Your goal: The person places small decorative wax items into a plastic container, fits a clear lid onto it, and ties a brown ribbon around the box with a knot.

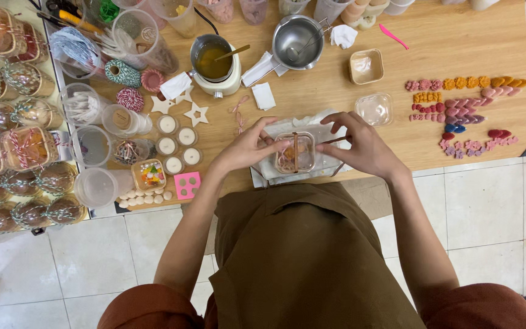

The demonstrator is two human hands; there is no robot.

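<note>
left hand [248, 148]: pinching jar [295, 152] rim, steadying it
right hand [363, 146]: fingers pressed on stick [296, 152], centring it
jar: on tabletop [336, 97] cloth [330, 131]

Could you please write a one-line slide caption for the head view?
Left hand and right hand touch a small clear square glass container on the wooden table.
</note>
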